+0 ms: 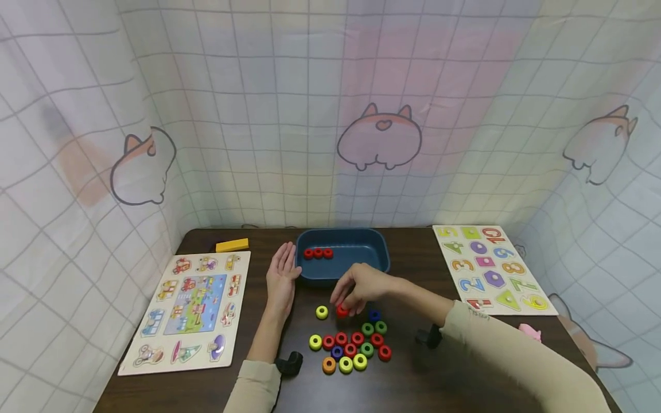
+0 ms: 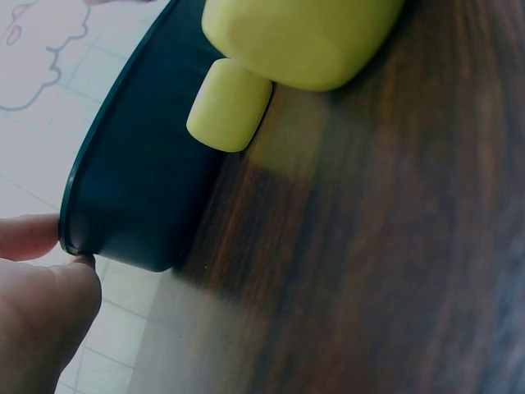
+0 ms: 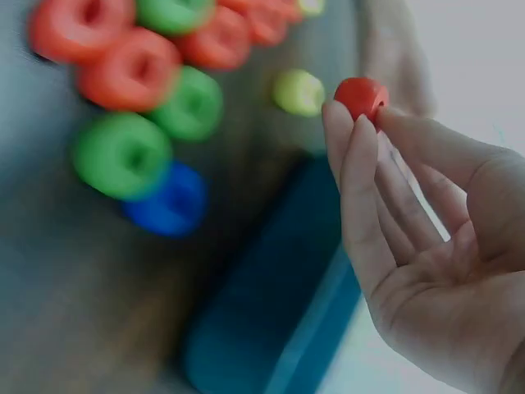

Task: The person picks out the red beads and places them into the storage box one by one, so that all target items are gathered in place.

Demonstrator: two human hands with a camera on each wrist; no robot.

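Note:
My right hand pinches a red ring bead between thumb and fingertips, just in front of the blue tray. At the tray's left end, my left hand has its fingers straight, and its thumb touches the tray's corner by the rim. Three red ring beads lie in a row inside the tray. A yellow ring bead sits in front of the tray, left of the right hand. Nearer the person is a loose group of red, green, blue, yellow and orange ring beads.
A picture puzzle board lies at the left, with a yellow block behind it. On the right is a number puzzle board, with a small pink object near it. A patterned curtain hangs behind the table.

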